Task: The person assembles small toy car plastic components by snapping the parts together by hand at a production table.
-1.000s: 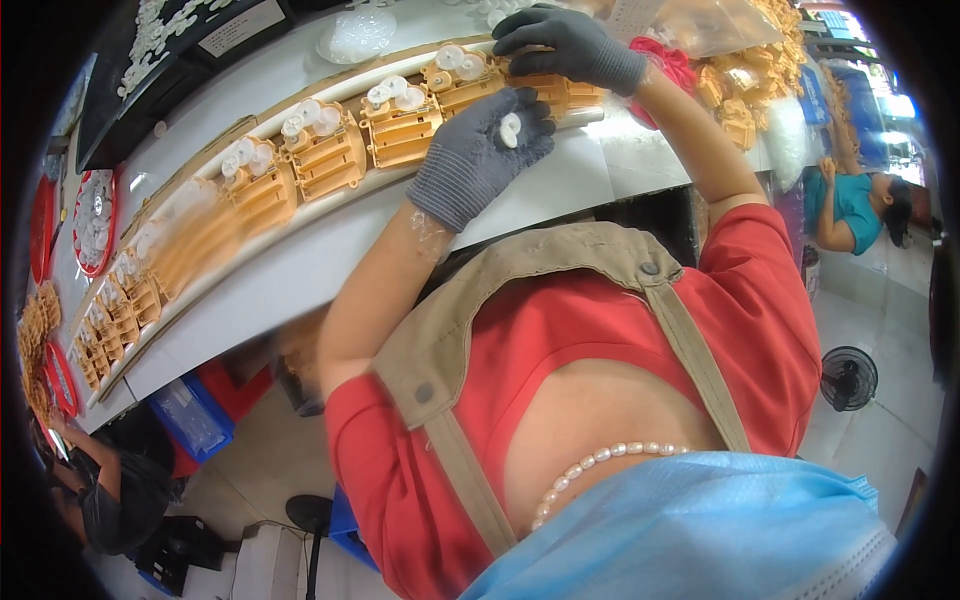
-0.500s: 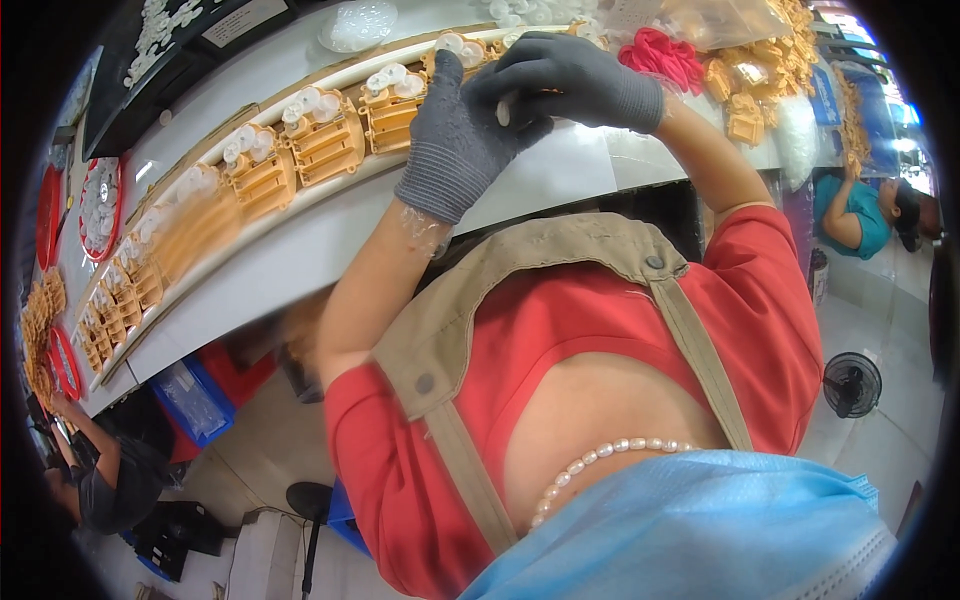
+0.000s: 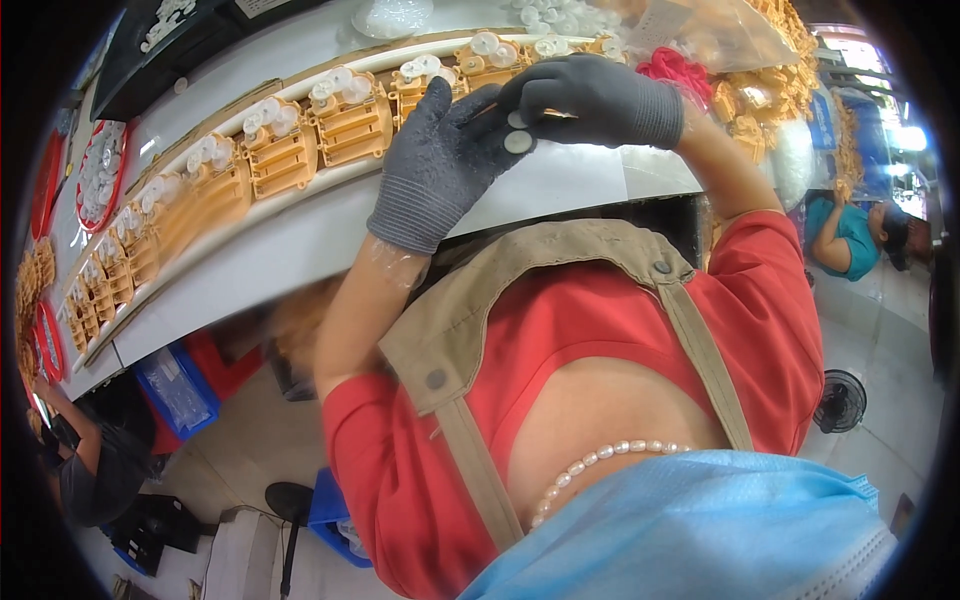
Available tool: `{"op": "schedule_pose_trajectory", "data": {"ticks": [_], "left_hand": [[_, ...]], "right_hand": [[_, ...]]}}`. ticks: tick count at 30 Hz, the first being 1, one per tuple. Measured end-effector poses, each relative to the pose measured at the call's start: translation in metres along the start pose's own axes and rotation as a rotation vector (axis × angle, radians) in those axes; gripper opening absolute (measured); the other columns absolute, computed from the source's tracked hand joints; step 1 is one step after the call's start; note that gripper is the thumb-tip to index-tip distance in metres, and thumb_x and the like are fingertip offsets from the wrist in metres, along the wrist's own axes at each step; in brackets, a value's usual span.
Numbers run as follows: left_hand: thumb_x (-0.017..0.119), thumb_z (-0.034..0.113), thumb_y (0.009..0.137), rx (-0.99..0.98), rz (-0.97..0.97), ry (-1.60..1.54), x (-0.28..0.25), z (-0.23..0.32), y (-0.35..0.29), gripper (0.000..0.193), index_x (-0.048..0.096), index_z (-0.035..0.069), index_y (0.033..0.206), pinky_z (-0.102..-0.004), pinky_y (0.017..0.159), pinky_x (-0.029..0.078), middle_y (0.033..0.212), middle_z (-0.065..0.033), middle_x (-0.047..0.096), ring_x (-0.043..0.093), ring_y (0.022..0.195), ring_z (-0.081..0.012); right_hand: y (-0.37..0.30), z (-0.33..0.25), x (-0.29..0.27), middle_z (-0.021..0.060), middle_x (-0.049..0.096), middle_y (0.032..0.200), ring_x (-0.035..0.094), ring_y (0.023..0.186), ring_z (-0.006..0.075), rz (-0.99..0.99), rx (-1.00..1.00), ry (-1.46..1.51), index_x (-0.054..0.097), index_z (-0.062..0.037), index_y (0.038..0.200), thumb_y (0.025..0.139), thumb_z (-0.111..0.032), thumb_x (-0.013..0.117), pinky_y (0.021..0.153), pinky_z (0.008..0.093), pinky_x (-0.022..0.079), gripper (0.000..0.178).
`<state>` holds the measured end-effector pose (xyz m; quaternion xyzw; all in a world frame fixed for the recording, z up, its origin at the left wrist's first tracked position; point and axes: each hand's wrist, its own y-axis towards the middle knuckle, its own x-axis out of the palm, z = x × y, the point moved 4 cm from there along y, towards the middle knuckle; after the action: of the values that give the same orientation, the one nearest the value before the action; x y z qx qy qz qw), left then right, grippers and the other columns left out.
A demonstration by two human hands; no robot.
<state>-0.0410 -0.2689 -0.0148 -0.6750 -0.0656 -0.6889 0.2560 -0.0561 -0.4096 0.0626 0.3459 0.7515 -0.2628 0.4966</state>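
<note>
My left hand [image 3: 435, 165], in a grey knit glove, is raised over the near edge of the workbench. Its thumb points up while the other fingers curl toward my right hand [image 3: 600, 100], gloved the same way. Small pale round plastic discs [image 3: 517, 142] show where the fingertips meet, gripped between both hands; some of the fingers hide behind others. Just beyond the hands runs a row of orange plastic housings [image 3: 352, 128], each topped with white gear-like wheels [image 3: 342, 84]. They sit along a pale curved rail [image 3: 290, 205].
White plastic parts [image 3: 570, 16] lie at the back. Red cloth [image 3: 675, 70] and piled orange parts [image 3: 775, 60] are at right. A red-rimmed tray [image 3: 101, 175] of white parts stands left. Co-workers sit at far left [image 3: 100, 470] and far right [image 3: 850, 235]. A blue bin [image 3: 178, 390] sits below the bench.
Both hands have shifted slightly downward in the picture, my left also leftward, and the pale discs now show more plainly between them. The bench scene has shifted a little with the view.
</note>
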Motion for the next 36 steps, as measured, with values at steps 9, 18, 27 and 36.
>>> {"op": "schedule_pose_trajectory", "data": {"ticks": [9, 18, 27, 36], "left_hand": [[0.043, 0.035, 0.094, 0.071, 0.048, -0.032, -0.001, 0.011, -0.008, 0.055, 0.036, -0.009, 0.126, -0.0463, 0.100, 0.037, 0.127, -0.0256, 0.041, 0.042, 0.119, -0.0336], [0.040, 0.034, 0.095, 0.089, 0.067, -0.033, -0.008, 0.014, -0.006, 0.049, 0.039, -0.007, 0.122, -0.0467, 0.098, 0.038, 0.120, -0.0236, 0.048, 0.046, 0.113, -0.0365], [0.037, 0.032, 0.096, 0.095, 0.097, 0.014, -0.001, 0.014, -0.009, 0.052, 0.033, -0.007, 0.129, -0.0454, 0.100, 0.036, 0.126, -0.0225, 0.044, 0.044, 0.118, -0.0338], [0.038, 0.032, 0.095, 0.119, 0.105, 0.041, -0.001, 0.013, -0.009, 0.052, 0.032, -0.007, 0.130, -0.0474, 0.100, 0.036, 0.129, -0.0224, 0.042, 0.043, 0.119, -0.0338]], "right_hand": [[0.030, 0.021, -0.028, 0.0076, 0.061, 0.095, 0.061, 0.087, 0.0225, 0.046, -0.075, 0.093, 0.058, -0.0069, 0.087, 0.073, -0.008, 0.070, 0.076, 0.0324, 0.050, 0.018], [0.062, 0.047, -0.030, 0.0119, 0.062, 0.084, 0.060, 0.081, 0.0286, -0.013, 0.086, 0.002, 0.061, -0.0093, 0.092, 0.073, -0.018, 0.066, 0.071, 0.0380, 0.047, 0.022], [0.064, 0.049, -0.031, 0.0111, 0.062, 0.084, 0.059, 0.082, 0.0294, -0.006, 0.038, -0.032, 0.063, -0.0092, 0.090, 0.072, -0.020, 0.068, 0.073, 0.0382, 0.047, 0.022], [0.067, 0.059, -0.020, 0.0110, 0.062, 0.084, 0.058, 0.085, 0.0294, -0.040, -0.044, -0.038, 0.065, -0.0085, 0.085, 0.072, -0.022, 0.069, 0.074, 0.0379, 0.046, 0.019]]}}
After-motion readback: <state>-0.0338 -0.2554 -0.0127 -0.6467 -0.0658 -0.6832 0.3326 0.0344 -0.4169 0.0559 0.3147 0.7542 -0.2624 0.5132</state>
